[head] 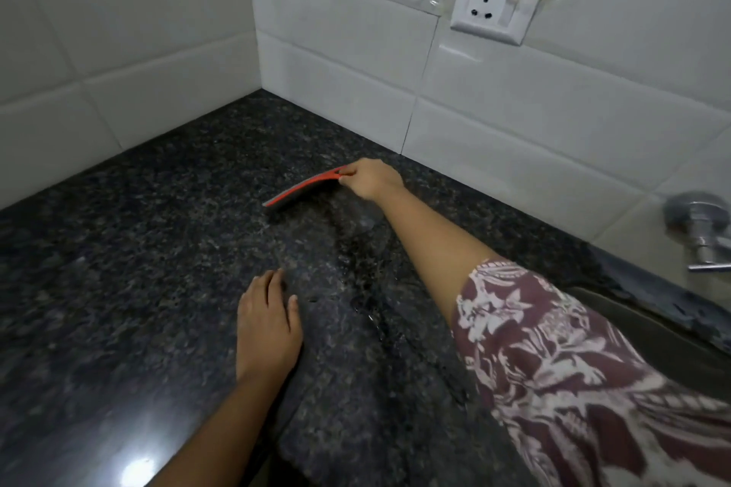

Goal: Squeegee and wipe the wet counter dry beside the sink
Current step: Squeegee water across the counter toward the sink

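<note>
Your right hand (370,179) is pinched shut on the end of the red-backed, grey-bladed flat squeegee (302,191), reaching deep toward the back corner of the dark speckled granite desk (138,249), close to the white tiled wall (514,130). The blade edge sits down on the stone, angled across the surface, with a wet streak (364,269) trailing from it toward you. Your left hand (269,328) lies flat and open on the desk nearer the front edge, palm down, holding nothing, just bracing you. To do this stroke well, I'd say keep the blade tilted and pressed evenly along its whole length so no film slips under the far tip, which looks lightly loaded given you grip only one end. Pull in one steady pass toward the steel sink (652,332) at your right, below the chrome tap (700,229), herding the water there instead of spreading it sideways. Overlap the next stroke with this one. Mind the white wall socket (498,4) above: keep any flick of water low. No cloth shows yet, so wiping is still to come.
</note>
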